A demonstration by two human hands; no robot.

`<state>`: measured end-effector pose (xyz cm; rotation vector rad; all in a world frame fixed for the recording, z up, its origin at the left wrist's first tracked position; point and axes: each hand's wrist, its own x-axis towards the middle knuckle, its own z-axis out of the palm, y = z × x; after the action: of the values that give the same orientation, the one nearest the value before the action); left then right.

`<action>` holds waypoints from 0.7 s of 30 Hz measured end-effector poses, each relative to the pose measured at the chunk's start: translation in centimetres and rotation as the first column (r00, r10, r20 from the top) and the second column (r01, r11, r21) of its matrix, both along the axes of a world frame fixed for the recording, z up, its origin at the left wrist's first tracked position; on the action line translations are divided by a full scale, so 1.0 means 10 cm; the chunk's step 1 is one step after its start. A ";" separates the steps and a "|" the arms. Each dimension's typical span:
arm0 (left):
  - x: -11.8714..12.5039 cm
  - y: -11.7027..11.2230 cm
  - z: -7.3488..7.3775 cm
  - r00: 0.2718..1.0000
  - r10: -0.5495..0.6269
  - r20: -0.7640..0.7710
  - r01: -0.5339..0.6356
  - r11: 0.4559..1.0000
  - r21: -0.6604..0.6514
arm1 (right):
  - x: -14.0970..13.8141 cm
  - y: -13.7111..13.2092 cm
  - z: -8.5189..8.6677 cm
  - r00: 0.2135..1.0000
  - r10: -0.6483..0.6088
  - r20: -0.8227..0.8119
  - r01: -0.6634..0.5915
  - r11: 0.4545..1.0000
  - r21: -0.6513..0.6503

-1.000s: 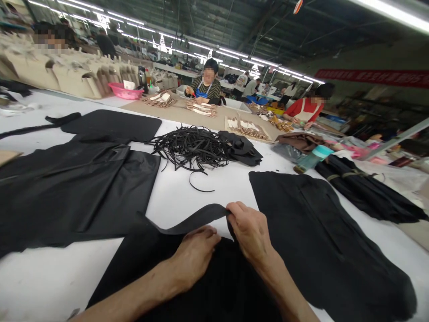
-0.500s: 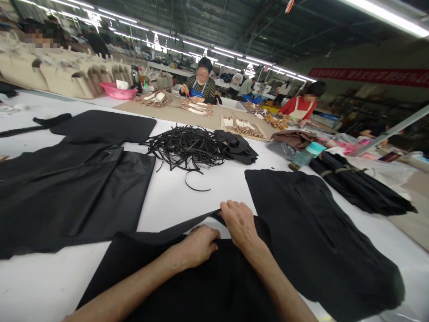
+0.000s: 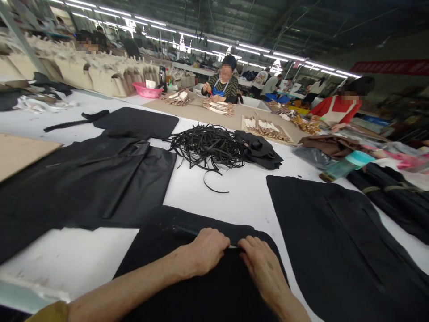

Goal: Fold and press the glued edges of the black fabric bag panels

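Note:
A large black fabric panel (image 3: 208, 295) lies in front of me, with a second black layer (image 3: 201, 218) reaching beyond my hands at its far side. My left hand (image 3: 208, 250) pinches the panel's edge, fingers curled and pressed together. Just to its right, my right hand (image 3: 259, 259) grips the same edge with bent fingers. A thin white sliver shows between the two hands. The fingertips are partly hidden. Another black panel (image 3: 335, 228), with a long line down it, lies to the right, and a wide shiny black sheet (image 3: 110, 188) to the left.
Beyond my hands sit a heap of thin black strips (image 3: 208, 147) and folded black scraps (image 3: 263, 150). A teal-lidded bottle (image 3: 348, 165) lies at the right near a tied black bundle (image 3: 395, 192). A tan board (image 3: 27, 154) is at left. Co-workers sit across the white table (image 3: 248, 197).
The raised far layer has come down flat, covering most of the white gap. My right hand has moved down, level with my left. The view has turned left.

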<state>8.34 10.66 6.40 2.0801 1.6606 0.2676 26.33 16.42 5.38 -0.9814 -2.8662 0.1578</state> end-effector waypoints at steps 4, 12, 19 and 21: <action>-0.37 -0.28 -0.02 0.995 0.053 -0.080 -0.049 0.997 0.059 | 0.03 0.03 -0.08 0.999 -0.029 0.023 0.027 0.998 0.049; -0.91 -0.59 -0.16 0.960 0.269 -0.075 -0.258 0.957 0.131 | -0.11 -0.12 -0.02 0.990 -0.099 0.103 0.080 0.982 0.170; -0.84 -0.61 -0.24 0.954 0.298 -0.025 -0.288 0.938 0.194 | -0.59 -0.32 -0.08 0.999 -0.006 -0.044 0.003 0.998 -0.064; -0.83 -0.62 -0.26 0.957 0.291 -0.018 -0.280 0.934 0.221 | -0.71 -0.35 -0.10 0.995 -0.002 -0.100 -0.009 0.993 -0.116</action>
<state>0.00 4.47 3.85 2.0025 2.0474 0.5142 19.20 12.87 4.34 -0.9589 -2.7947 0.3673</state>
